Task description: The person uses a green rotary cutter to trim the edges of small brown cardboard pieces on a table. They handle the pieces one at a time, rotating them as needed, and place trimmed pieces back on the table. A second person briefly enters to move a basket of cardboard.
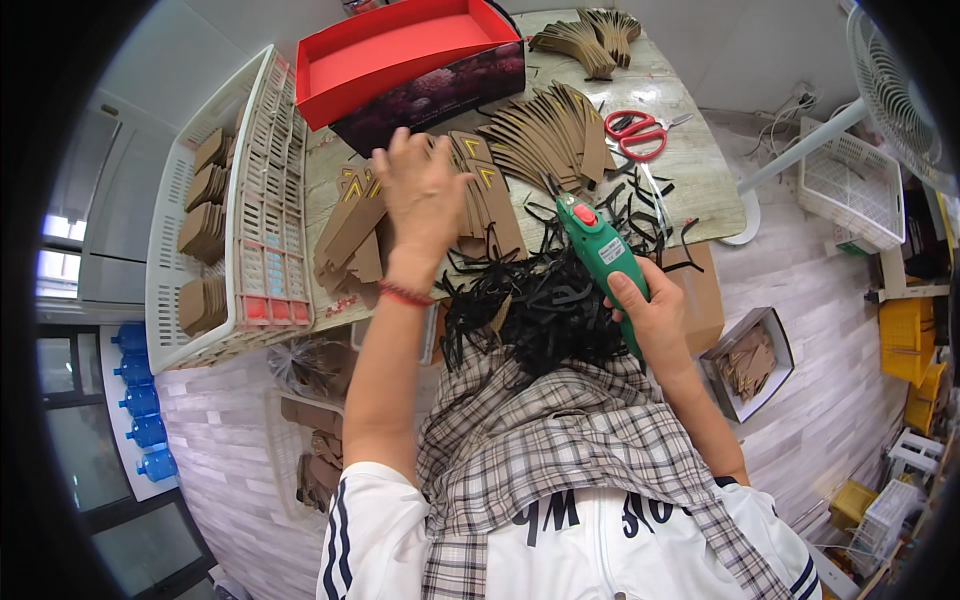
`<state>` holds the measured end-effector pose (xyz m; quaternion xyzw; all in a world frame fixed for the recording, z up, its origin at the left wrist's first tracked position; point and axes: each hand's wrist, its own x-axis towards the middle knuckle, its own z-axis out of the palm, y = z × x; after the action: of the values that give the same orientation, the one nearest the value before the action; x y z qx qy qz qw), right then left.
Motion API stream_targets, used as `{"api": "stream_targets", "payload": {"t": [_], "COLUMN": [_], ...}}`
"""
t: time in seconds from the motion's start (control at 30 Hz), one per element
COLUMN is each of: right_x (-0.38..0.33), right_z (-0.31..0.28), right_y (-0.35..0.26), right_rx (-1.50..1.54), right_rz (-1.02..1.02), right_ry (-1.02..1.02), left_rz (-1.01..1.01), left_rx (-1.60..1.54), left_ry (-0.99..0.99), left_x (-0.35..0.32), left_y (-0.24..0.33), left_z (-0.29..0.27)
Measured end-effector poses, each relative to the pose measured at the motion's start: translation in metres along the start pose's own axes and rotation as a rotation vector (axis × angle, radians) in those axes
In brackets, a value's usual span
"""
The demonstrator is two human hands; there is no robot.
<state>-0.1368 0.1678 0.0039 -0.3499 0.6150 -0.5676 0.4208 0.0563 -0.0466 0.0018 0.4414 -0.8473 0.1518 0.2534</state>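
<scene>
My right hand (650,308) is wrapped round a green handheld power tool (600,245) with a red button and a narrow tip pointing toward the table. My left hand (420,195), fingers spread, hovers over or rests on brown cardboard pieces (352,225) with yellow marks; whether it touches them I cannot tell. A fanned stack of similar cardboard strips (545,135) lies just beyond the tool's tip. Thin black strips (530,310) are heaped at the table's near edge and over my lap. Red-handled scissors (637,135) lie to the right of the fanned stack.
A white plastic crate (270,190) holding cardboard stacks stands at the left. At the back sits a red-lined dark box (410,60), with more cardboard bundles (590,42) beside it. A fan (895,110) is at the right. An open box of cardboard pieces (748,362) sits on the floor.
</scene>
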Motion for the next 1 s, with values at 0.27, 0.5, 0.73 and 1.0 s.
{"api": "stream_targets", "payload": {"t": [0.27,0.5,0.73,1.0], "right_x": [0.001,0.006,0.002,0.0], "right_z": [-0.003,-0.003,0.004,0.005], "right_y": [0.007,0.015,0.012,0.007], "right_rx": [-0.004,-0.057,-0.059,-0.056], "right_rz": [0.015,0.02,-0.007,0.006], "right_ry": [0.052,0.069,0.072,0.045], "left_rz": [-0.032,-0.589,-0.95,-1.033], "left_rx": [-0.115,-1.1,-1.914,-2.048], "left_ry": [-0.018,0.056,0.055,0.046], "left_x": [-0.019,-0.019,-0.011,-0.014], "left_y": [0.029,0.06,0.058,0.073], "left_z": [0.048,0.029,0.015,0.009]}}
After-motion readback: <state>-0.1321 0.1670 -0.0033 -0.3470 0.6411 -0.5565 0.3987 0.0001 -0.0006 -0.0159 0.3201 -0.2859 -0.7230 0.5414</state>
